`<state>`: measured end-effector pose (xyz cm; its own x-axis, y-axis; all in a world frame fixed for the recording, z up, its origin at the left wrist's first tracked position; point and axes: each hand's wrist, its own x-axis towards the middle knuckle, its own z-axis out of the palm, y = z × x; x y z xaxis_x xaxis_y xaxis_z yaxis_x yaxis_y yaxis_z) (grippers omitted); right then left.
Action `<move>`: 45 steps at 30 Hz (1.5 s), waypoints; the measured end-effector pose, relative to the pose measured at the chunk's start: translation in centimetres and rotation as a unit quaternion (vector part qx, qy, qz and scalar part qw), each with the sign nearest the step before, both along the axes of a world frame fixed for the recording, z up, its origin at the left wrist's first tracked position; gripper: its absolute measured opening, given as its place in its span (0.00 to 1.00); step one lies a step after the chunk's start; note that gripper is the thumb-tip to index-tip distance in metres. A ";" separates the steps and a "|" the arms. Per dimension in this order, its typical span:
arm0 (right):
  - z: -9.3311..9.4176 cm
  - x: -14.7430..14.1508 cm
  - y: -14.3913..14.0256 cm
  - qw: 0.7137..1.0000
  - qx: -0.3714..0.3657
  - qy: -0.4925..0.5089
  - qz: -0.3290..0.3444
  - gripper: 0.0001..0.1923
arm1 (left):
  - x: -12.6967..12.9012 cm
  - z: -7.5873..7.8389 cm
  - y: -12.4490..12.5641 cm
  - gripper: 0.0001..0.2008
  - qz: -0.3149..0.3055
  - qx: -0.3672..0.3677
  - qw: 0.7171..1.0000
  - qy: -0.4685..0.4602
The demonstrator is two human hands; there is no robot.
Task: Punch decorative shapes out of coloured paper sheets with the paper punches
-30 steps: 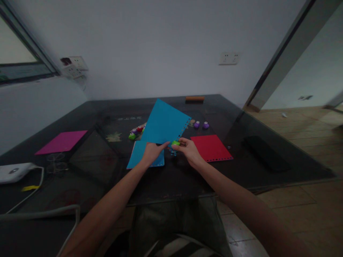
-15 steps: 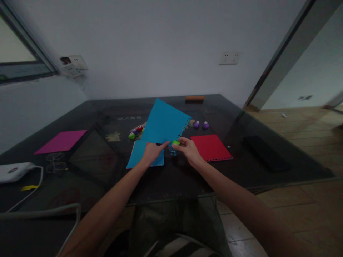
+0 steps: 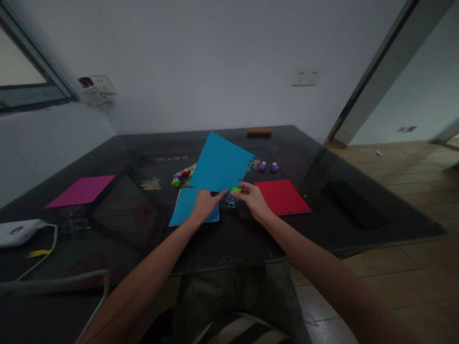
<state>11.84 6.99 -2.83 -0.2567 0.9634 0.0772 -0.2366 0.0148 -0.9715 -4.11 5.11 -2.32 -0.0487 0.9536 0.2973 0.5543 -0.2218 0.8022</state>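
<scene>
My left hand (image 3: 207, 203) is closed on the lower edge of a blue paper sheet (image 3: 224, 160), which is tilted up and has a row of holes along its right edge. Between the fingers of my right hand (image 3: 254, 198) is a small green craft punch (image 3: 235, 189), set at the sheet's lower right edge. Tiny blue paper bits (image 3: 231, 201) lie on the table just below the punch. Under my left hand rests a stack of blue paper (image 3: 184, 205), partly hidden by that hand.
A red sheet (image 3: 281, 197) with a holed edge lies right. Two purple eyed figures (image 3: 268, 166) stand behind it; several coloured ones (image 3: 182, 176) sit left. Around the dark table (image 3: 244, 239) are a magenta sheet (image 3: 82, 190), a black case (image 3: 353, 203) and a white power strip (image 3: 19, 232).
Both hands keep nearly the same place, with the sheet and the punch still held. The view has shifted very slightly.
</scene>
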 end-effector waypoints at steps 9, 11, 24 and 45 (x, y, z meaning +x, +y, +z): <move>-0.3 0.0 0.3 1.000 -0.022 0.012 -0.012 0.17 | 0.3 0.2 0.0 0.13 0.027 -0.024 0.999 0.025; -0.4 0.0 0.3 0.999 -0.030 0.016 -0.010 0.18 | 0.2 0.0 0.1 0.15 0.034 -0.022 0.998 0.037; -0.5 0.2 0.6 0.998 -0.050 0.009 0.040 0.18 | -0.3 -0.7 0.9 0.14 0.059 0.016 0.998 0.007; 0.7 1.6 1.3 0.997 -0.068 0.014 0.045 0.15 | -0.7 0.0 0.8 0.15 0.050 -0.007 0.999 0.018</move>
<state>13.44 8.29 -2.14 -0.3420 0.9386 -0.0445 -0.2587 -0.1396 -0.9558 -4.81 5.88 -2.33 -0.1328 0.9488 0.2866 0.6016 -0.1527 0.7841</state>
